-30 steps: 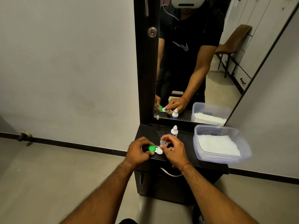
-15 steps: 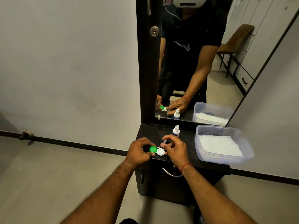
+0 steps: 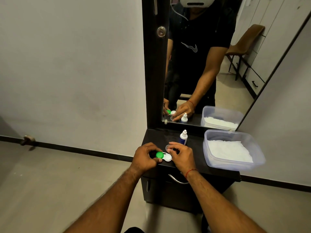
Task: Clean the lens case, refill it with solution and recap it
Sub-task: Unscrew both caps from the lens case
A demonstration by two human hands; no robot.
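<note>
A white lens case (image 3: pixel 166 157) lies on the black cabinet top (image 3: pixel 195 147) near its front edge. A green cap (image 3: pixel 159 155) covers its left well; the right well is uncovered. My left hand (image 3: pixel 144 157) grips the case at the green-cap end. My right hand (image 3: pixel 180 154) hovers just right of the case and pinches a clear round cap (image 3: pixel 168 147) between its fingertips, a little behind the case. A small white-and-blue solution bottle (image 3: pixel 183 137) stands upright behind my right hand, its nozzle capped.
A clear plastic tub (image 3: pixel 252 148) holding white tissue sits on the right of the cabinet top. A mirror (image 3: pixel 202 64) in a black frame rises behind it. A metal drawer handle (image 3: pixel 176 179) juts out below the top's front edge.
My right hand has carried the clear cap from over the case to a spot just behind it, toward the bottle. The left hand stays on the case.
</note>
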